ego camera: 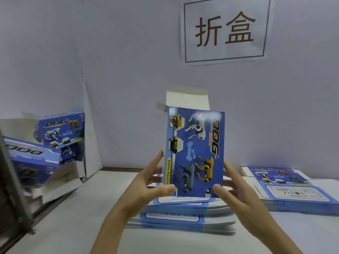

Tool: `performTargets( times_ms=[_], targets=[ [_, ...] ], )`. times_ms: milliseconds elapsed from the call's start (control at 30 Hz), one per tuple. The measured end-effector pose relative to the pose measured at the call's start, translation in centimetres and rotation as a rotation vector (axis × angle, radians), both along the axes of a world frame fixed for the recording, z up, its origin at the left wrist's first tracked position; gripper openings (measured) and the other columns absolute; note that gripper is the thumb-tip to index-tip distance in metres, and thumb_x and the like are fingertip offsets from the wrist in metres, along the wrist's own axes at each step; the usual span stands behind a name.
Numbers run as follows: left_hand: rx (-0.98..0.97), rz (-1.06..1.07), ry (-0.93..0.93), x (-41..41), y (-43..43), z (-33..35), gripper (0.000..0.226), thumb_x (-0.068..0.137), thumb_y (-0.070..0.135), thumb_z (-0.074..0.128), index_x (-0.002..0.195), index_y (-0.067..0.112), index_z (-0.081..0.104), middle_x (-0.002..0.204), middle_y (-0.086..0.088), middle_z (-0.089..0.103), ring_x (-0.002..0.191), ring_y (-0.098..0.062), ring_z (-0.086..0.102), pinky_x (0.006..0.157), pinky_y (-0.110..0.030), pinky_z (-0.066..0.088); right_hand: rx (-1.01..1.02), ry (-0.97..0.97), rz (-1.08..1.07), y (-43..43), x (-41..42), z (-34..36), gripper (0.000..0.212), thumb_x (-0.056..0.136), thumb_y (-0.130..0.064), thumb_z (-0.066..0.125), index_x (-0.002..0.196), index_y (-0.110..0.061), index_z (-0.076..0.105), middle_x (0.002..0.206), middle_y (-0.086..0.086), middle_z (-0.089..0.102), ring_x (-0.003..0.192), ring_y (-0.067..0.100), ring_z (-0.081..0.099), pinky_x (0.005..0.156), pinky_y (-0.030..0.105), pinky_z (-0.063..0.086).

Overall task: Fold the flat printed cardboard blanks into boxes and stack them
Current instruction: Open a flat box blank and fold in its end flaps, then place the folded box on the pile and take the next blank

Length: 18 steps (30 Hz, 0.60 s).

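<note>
Fingers (156,161) of left hand (146,182), right hand (233,191) grip box (196,153); long axis vertical.

Only two hands and two forearms of the person show. The slim, bare left hand (146,187) and the slim, bare right hand (236,195) each have long, slender fingers (162,189) and a narrow wrist. The bare left forearm (113,222) and the bare right forearm (271,230) are uncovered from the wrist to the lower edge of the view, where they are cut off; clothing higher up is out of view. Blur softens the skin, so nails and knuckle lines cannot be made out.
</note>
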<state>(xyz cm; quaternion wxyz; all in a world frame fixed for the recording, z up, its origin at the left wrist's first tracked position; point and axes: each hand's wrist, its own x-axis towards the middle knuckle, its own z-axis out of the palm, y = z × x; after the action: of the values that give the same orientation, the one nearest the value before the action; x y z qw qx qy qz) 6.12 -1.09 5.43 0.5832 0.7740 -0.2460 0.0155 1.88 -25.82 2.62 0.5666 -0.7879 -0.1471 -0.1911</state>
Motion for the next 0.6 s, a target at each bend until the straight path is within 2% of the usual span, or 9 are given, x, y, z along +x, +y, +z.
performTargets(
  times_ms=[67, 133, 200, 267, 300, 367, 400, 467, 600],
  targets=[
    [-0.099, -0.004, 0.048, 0.0, 1.3, 0.4, 0.079, 0.059, 0.051, 0.066, 0.135, 0.04, 0.048, 0.119, 0.004, 0.066, 0.107, -0.015, 0.064, 0.091, -0.036, 0.054, -0.034, 0.04, 0.028, 0.4, 0.1, -0.5, 0.059, 0.078, -0.049, 0.054, 0.131, -0.059, 0.031, 0.122, -0.028, 0.053, 0.106, -0.004, 0.058, 0.076, 0.015, 0.052],
    [-0.286, 0.059, 0.159, 0.2, 2.9, 0.9, 0.047, 0.061, 0.045, 0.07, 0.104, 0.027, 0.071, 0.111, -0.005, 0.07, 0.1, -0.018, 0.068, 0.079, -0.035, 0.058, -0.074, 0.097, 0.048, 0.8, 0.2, -0.9, 0.059, 0.078, -0.048, 0.053, 0.131, -0.058, 0.029, 0.124, -0.028, 0.05, 0.103, -0.004, 0.059, 0.073, 0.012, 0.051],
    [-0.502, 0.206, 0.278, 1.4, 5.2, 1.9, 0.029, 0.064, 0.033, 0.076, 0.08, 0.012, 0.067, 0.1, -0.015, 0.068, 0.083, -0.023, 0.071, 0.065, -0.036, 0.06, -0.09, 0.14, 0.054, 0.9, 0.3, -1.1, 0.061, 0.076, -0.046, 0.054, 0.13, -0.057, 0.029, 0.124, -0.027, 0.049, 0.1, -0.003, 0.06, 0.069, 0.011, 0.05],
    [-0.733, 0.362, 0.251, 3.5, 8.0, 4.2, 0.025, 0.078, 0.032, 0.068, 0.091, 0.012, 0.062, 0.093, -0.015, 0.066, 0.073, -0.023, 0.07, 0.06, -0.037, 0.06, -0.089, 0.16, 0.053, 1.0, 0.4, -1.0, 0.061, 0.073, -0.042, 0.056, 0.129, -0.054, 0.034, 0.123, -0.023, 0.052, 0.098, -0.001, 0.062, 0.066, 0.013, 0.051],
    [-0.899, 0.396, 0.17, 4.5, 9.3, 5.8, 0.027, 0.084, 0.033, 0.065, 0.102, 0.014, 0.061, 0.096, -0.012, 0.068, 0.077, -0.023, 0.07, 0.063, -0.037, 0.059, -0.087, 0.168, 0.053, 1.1, 0.4, -0.9, 0.061, 0.072, -0.041, 0.057, 0.128, -0.052, 0.036, 0.123, -0.02, 0.054, 0.098, 0.001, 0.062, 0.066, 0.016, 0.052],
    [-1.109, 0.405, -0.018, 6.1, 11.5, 8.9, 0.052, 0.089, 0.043, 0.059, 0.134, 0.021, 0.047, 0.124, -0.008, 0.062, 0.109, -0.023, 0.063, 0.086, -0.041, 0.054, -0.1, 0.189, 0.058, 1.4, 0.5, -0.8, 0.06, 0.071, -0.041, 0.056, 0.126, -0.052, 0.037, 0.121, -0.019, 0.055, 0.099, 0.005, 0.062, 0.071, 0.02, 0.051],
    [-1.083, 0.423, -0.064, 6.6, 12.0, 10.0, 0.063, 0.09, 0.048, 0.056, 0.144, 0.024, 0.035, 0.138, -0.006, 0.051, 0.124, -0.024, 0.052, 0.097, -0.045, 0.046, -0.111, 0.199, 0.058, 1.6, 0.4, -0.8, 0.058, 0.07, -0.041, 0.056, 0.124, -0.052, 0.038, 0.12, -0.019, 0.055, 0.099, 0.005, 0.062, 0.073, 0.021, 0.051],
    [-0.868, 0.441, -0.062, 7.5, 11.2, 10.4, 0.067, 0.093, 0.048, 0.048, 0.15, 0.028, 0.021, 0.15, -0.002, 0.035, 0.135, -0.022, 0.038, 0.106, -0.047, 0.035, -0.14, 0.208, 0.049, 1.9, 0.5, -1.0, 0.053, 0.07, -0.041, 0.057, 0.121, -0.05, 0.043, 0.117, -0.019, 0.057, 0.093, 0.002, 0.065, 0.074, 0.019, 0.048],
    [-0.016, 0.405, -0.122, 8.0, 5.1, 4.1, 0.039, 0.096, 0.021, 0.055, 0.134, 0.018, 0.049, 0.144, -0.006, 0.047, 0.116, -0.01, 0.05, 0.098, -0.026, 0.039, -0.196, 0.249, 0.013, 2.1, 1.0, -2.6, 0.045, 0.084, -0.025, 0.066, 0.124, -0.04, 0.052, 0.117, -0.018, 0.059, 0.093, -0.002, 0.064, 0.069, 0.009, 0.047]
  ],
)
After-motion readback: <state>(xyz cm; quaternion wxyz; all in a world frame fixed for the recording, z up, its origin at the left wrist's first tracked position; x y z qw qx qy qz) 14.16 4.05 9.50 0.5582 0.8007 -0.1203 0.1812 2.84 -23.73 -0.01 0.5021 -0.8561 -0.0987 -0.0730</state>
